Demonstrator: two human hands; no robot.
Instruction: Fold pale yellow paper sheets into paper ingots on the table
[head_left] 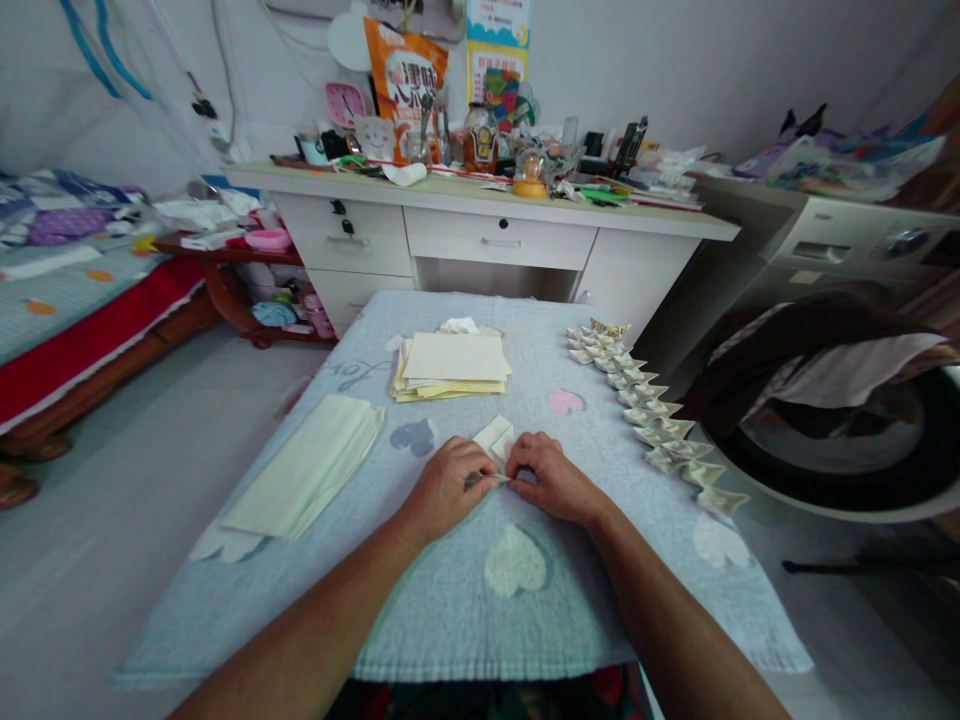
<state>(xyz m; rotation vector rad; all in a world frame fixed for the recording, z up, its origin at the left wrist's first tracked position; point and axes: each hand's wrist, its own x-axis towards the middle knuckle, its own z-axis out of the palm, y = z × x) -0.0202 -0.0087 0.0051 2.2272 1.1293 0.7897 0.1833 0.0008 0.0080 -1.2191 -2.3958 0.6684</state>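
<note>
Between my two hands is a small piece of folded cream paper point(496, 437), its upper part standing out beyond my fingers. My left hand point(452, 482) pinches its near edge from the left. My right hand point(553, 478) grips the same edge from the right, thumb and fingers closed. The fingertips of both hands almost meet, and they hide the lower part of the paper. Just beyond lies a stack of cream and yellow paper sheets point(454, 358). A thicker pile of pale folded paper point(306, 465) rests to the left of my left hand.
A row of folded paper pieces point(651, 405) runs along the right side of the cloth-covered table point(420, 620). Behind the table stands a white desk point(499, 240) crowded with jars and packets. To the right is a washing machine point(832, 400), a bed point(90, 320) to the left.
</note>
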